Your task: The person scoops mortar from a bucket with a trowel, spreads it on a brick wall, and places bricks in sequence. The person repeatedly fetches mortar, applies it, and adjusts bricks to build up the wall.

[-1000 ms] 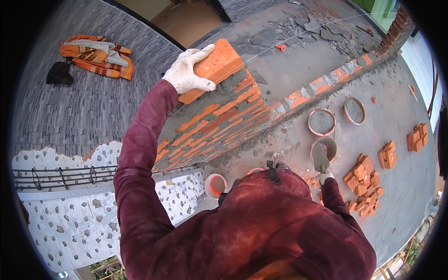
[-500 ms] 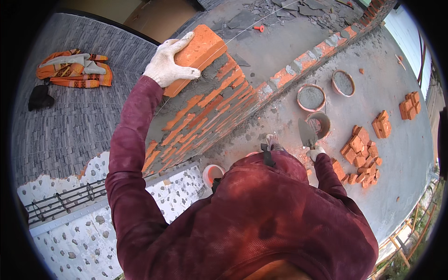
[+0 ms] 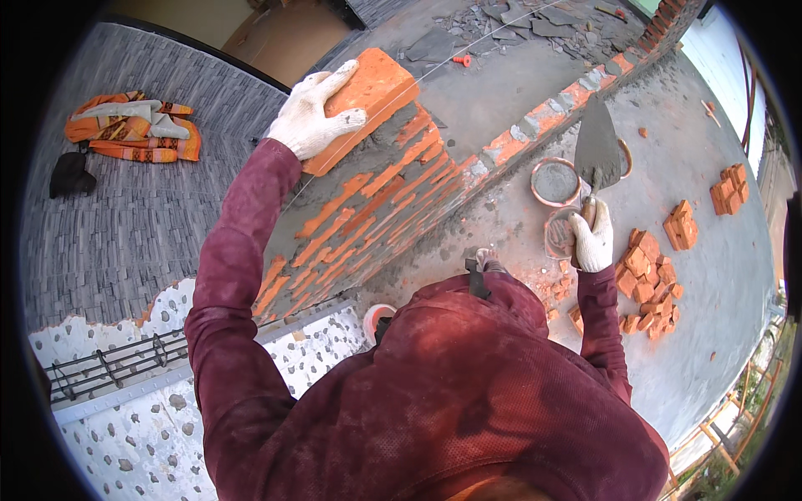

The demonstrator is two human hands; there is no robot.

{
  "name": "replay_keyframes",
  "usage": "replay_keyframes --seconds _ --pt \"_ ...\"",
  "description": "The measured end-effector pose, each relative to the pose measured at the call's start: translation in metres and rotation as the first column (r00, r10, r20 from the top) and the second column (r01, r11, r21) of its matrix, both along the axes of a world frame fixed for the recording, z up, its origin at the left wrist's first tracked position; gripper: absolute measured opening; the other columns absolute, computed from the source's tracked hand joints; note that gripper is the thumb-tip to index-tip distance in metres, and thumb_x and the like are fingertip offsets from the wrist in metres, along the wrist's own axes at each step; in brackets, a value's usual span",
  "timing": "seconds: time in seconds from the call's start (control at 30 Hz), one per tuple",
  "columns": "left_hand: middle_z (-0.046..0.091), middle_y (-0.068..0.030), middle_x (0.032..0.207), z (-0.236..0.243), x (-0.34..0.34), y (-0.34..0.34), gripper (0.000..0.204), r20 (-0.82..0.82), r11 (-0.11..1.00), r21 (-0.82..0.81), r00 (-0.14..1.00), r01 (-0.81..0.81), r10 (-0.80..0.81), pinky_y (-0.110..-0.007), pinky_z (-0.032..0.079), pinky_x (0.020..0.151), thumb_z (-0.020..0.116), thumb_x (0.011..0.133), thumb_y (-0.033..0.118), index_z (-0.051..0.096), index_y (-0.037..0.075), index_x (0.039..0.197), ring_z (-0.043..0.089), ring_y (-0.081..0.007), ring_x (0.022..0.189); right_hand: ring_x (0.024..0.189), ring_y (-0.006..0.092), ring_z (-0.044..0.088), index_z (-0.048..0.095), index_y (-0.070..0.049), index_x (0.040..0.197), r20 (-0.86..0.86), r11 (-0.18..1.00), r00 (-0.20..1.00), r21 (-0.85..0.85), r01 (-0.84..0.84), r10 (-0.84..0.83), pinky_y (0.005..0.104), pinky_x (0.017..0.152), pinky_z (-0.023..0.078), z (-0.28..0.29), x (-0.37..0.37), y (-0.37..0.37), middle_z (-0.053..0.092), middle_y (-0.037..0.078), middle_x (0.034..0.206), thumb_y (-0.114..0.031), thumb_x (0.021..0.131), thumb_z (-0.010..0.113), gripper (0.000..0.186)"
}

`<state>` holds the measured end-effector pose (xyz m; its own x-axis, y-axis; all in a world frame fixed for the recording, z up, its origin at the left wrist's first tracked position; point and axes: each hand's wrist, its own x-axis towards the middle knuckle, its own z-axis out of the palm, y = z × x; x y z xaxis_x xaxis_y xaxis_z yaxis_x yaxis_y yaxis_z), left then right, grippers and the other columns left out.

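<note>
My left hand point(image 3: 316, 113), in a white glove, rests on an orange brick point(image 3: 376, 92) at the top of a brick wall point(image 3: 359, 217), thumb and fingers spread across the brick's face and side. A taut string point(image 3: 342, 149) runs past that brick. Grey mortar point(image 3: 380, 138) shows on the wall beside it. In my gloved right hand point(image 3: 594, 234) is a trowel point(image 3: 597, 150), its handle gripped and its blade pointing away from me. The blade is grey with mortar and partly covers a bucket behind it. Several mortar buckets point(image 3: 555, 181) stand below.
Broken bricks point(image 3: 647, 280) lie heaped on the right, with small brick stacks point(image 3: 682, 225) farther off. A low brick wall point(image 3: 535, 121) runs toward the far right. An orange patterned cloth point(image 3: 138, 129) lies at left, near a metal rebar frame point(image 3: 125, 363).
My right hand has raised the trowel from beside the buckets and swung its blade forward. My left hand and the brick have shifted slightly to the right.
</note>
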<state>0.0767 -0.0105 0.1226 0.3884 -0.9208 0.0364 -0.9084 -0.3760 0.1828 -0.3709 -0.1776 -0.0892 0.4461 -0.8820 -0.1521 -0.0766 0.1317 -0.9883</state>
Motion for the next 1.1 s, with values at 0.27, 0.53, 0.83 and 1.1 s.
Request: replay_keyframes --seconds 0.27,0.53,0.83,1.1 --pt "0.052 -0.0258 0.147 0.004 -0.003 0.02 0.092 -0.012 0.98 0.034 0.98 -0.198 0.198 -0.043 0.038 0.117 0.064 0.09 0.064 0.044 0.001 0.154 0.051 -0.0368 0.139 0.099 0.0277 0.067 0.047 0.005 0.142 -0.228 0.725 0.936 -0.592 -0.352 0.269 0.0386 0.088 0.053 0.185 0.064 0.006 0.066 0.019 0.111 -0.019 0.095 0.064 0.056" --pt "0.056 -0.0229 0.141 -0.016 0.001 0.023 0.106 0.071 0.988 -0.096 0.989 -0.12 0.127 -0.048 0.043 0.112 0.059 0.084 0.082 0.046 0.001 0.152 0.053 -0.0371 0.132 0.099 0.0359 0.069 0.049 0.002 0.139 -0.52 0.358 0.797 -0.713 -0.603 0.307 0.0393 0.088 0.053 0.252 0.142 -0.002 0.067 0.024 0.109 -0.022 0.099 0.062 0.048" --pt "0.056 -0.0243 0.142 -0.023 -0.001 0.03 0.097 0.067 0.983 -0.152 0.991 -0.107 0.119 -0.048 0.042 0.113 0.055 0.089 0.077 0.049 0.002 0.15 0.054 -0.0388 0.132 0.092 0.0448 0.065 0.054 -0.001 0.118 -0.612 0.075 0.743 -0.756 -0.65 0.271 0.0471 0.081 0.052 0.265 0.219 0.023 0.064 0.024 0.096 -0.022 0.102 0.058 0.027" --pt "0.054 -0.0249 0.146 -0.022 0.008 0.048 0.098 0.075 0.973 -0.17 0.982 -0.157 0.171 -0.048 0.042 0.114 0.053 0.088 0.08 0.05 0.003 0.149 0.051 -0.0388 0.137 0.087 0.0409 0.07 0.065 0.002 0.112 -0.613 0.064 0.715 -0.743 -0.666 0.336 0.0477 0.079 0.055 0.291 0.237 0.032 0.071 0.025 0.094 -0.022 0.098 0.058 0.029"
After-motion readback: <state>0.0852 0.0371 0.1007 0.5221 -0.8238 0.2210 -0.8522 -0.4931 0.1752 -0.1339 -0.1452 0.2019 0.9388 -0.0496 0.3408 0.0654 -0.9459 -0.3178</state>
